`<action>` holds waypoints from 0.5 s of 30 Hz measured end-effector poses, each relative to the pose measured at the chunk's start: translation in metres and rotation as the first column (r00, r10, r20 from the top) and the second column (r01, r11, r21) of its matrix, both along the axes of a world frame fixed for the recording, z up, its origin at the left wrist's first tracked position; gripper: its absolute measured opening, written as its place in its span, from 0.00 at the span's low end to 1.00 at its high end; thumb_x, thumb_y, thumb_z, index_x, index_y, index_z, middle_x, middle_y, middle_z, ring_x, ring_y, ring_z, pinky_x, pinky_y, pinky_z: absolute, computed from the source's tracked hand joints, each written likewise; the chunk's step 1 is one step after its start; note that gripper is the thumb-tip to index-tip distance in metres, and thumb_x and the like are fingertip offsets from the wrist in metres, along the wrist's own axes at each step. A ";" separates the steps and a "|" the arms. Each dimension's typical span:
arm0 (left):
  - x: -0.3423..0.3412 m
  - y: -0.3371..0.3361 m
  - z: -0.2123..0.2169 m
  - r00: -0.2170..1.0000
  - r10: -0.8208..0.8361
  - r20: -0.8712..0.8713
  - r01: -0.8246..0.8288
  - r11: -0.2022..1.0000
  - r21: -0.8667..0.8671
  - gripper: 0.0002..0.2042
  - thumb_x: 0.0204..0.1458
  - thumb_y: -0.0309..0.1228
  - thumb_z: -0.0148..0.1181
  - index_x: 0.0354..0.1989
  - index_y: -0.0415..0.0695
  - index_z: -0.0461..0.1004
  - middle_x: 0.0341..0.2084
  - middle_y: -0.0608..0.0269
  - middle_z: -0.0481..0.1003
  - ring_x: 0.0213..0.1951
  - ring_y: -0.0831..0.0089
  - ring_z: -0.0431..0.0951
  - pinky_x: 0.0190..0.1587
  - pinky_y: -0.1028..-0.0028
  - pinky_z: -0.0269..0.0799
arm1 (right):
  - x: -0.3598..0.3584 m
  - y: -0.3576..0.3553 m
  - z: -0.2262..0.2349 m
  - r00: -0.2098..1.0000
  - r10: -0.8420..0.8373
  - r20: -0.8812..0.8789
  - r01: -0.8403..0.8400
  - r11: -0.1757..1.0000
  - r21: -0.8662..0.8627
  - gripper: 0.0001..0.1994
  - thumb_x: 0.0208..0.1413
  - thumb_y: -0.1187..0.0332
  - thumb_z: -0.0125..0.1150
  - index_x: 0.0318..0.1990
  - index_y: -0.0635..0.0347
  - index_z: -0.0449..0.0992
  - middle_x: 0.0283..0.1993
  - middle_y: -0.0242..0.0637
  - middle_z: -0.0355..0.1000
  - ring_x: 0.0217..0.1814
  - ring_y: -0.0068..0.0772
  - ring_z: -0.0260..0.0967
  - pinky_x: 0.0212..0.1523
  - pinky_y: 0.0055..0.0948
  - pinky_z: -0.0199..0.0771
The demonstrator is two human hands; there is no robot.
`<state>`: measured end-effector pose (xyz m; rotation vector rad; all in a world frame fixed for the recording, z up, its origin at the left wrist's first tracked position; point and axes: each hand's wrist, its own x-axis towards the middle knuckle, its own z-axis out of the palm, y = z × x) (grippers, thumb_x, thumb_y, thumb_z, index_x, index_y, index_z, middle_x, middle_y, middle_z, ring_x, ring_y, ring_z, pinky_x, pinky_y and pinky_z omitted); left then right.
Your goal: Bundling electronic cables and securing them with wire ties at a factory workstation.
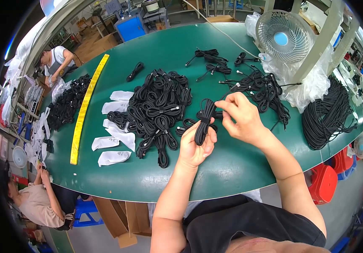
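A coiled black cable [207,110], cinched at its middle by a black strap, is gripped upright in my left hand [197,145]. My right hand [244,118] is close on its right, fingers bent, the index fingertip at the coil's upper edge. A thin black cable end with a silver plug [236,86] runs up from those fingertips; where it joins the coil is hidden. Just behind my hands lie more coiled cables [186,125]. To their left is a large pile of bundled black cables [158,105], with several white sleeves [114,158] along its left side.
Looser cables [265,90] lie at the back right of the green table [240,168]. Farther right are a heap of long cables [327,116], a fan [283,37] and clear plastic bags. A yellow strip [89,109] crosses the left side; two people work beyond it.
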<state>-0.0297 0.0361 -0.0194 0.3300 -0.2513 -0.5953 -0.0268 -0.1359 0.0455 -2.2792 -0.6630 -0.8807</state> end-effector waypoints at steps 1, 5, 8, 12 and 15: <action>0.001 0.002 -0.001 0.998 -0.056 -0.003 0.055 0.993 -0.106 0.17 0.58 0.30 0.34 0.49 0.31 0.61 0.25 0.45 0.71 0.12 0.71 0.67 0.10 0.79 0.62 | -0.001 0.002 0.001 0.999 -0.005 0.037 0.008 0.998 -0.066 0.14 0.39 0.76 0.63 0.38 0.60 0.72 0.32 0.36 0.64 0.28 0.33 0.64 0.26 0.28 0.67; 0.004 0.004 -0.007 0.987 -0.160 -0.005 0.154 0.960 -0.235 0.18 0.57 0.31 0.34 0.47 0.30 0.63 0.23 0.44 0.70 0.11 0.73 0.65 0.07 0.80 0.59 | 0.004 -0.002 0.003 0.985 0.005 0.175 0.025 0.985 -0.171 0.14 0.34 0.77 0.66 0.33 0.61 0.71 0.34 0.39 0.64 0.28 0.35 0.64 0.27 0.28 0.67; 0.005 0.006 -0.010 0.985 -0.171 0.026 0.173 0.956 -0.239 0.18 0.57 0.33 0.36 0.47 0.30 0.63 0.23 0.45 0.70 0.10 0.72 0.64 0.09 0.78 0.62 | 0.009 -0.003 0.000 0.974 0.070 0.216 -0.034 0.986 -0.165 0.13 0.34 0.76 0.66 0.30 0.62 0.69 0.31 0.38 0.65 0.28 0.36 0.64 0.26 0.30 0.66; 0.007 0.005 -0.011 0.999 -0.051 -0.011 0.050 0.994 -0.101 0.18 0.55 0.32 0.38 0.49 0.32 0.62 0.29 0.48 0.72 0.14 0.70 0.68 0.15 0.75 0.67 | 0.007 -0.004 -0.003 0.975 0.145 0.166 -0.114 0.977 -0.183 0.12 0.34 0.77 0.65 0.29 0.62 0.69 0.28 0.36 0.65 0.27 0.37 0.63 0.25 0.31 0.65; 0.005 0.001 0.003 0.892 0.451 0.037 -0.449 0.871 0.201 0.20 0.52 0.29 0.41 0.54 0.36 0.60 0.47 0.52 0.68 0.28 0.65 0.74 0.27 0.72 0.73 | 0.004 -0.005 -0.002 0.986 0.136 0.094 -0.122 0.982 -0.141 0.10 0.37 0.77 0.65 0.28 0.62 0.69 0.24 0.36 0.64 0.26 0.36 0.63 0.24 0.30 0.63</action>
